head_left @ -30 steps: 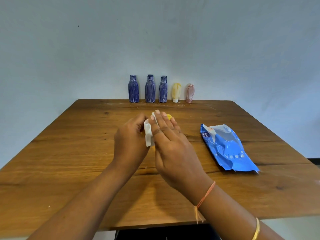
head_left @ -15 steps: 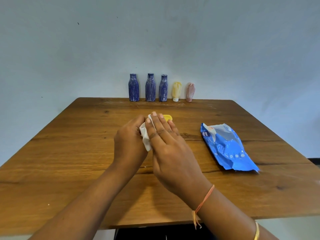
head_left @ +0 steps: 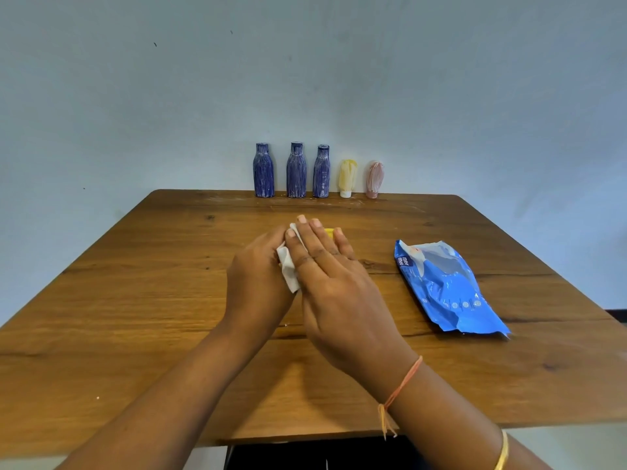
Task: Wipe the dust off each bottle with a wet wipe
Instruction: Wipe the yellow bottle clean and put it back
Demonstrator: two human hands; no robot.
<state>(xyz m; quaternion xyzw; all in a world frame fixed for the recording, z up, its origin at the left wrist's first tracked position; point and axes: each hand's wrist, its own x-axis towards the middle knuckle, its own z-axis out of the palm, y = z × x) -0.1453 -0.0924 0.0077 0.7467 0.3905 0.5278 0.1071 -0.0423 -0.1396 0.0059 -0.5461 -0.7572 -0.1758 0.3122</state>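
Head view: I read the left hand (head_left: 258,276) as clenched round the yellow bottle (head_left: 328,232), only its tip showing past the right fingertips. Right hand (head_left: 336,293) fingers straight, pressing the wet wipe (head_left: 288,269) onto it. Wipe pack (head_left: 444,286) on the surface (head_left: 152,300), right of the fingers. Row of dusty bottles (head_left: 296,171) beyond them.

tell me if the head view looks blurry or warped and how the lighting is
Head view: sharp on the left hand, right hand and wet wipe; far bottles slightly soft; wide-angle splays the table edges; soft even light, faint shadows.
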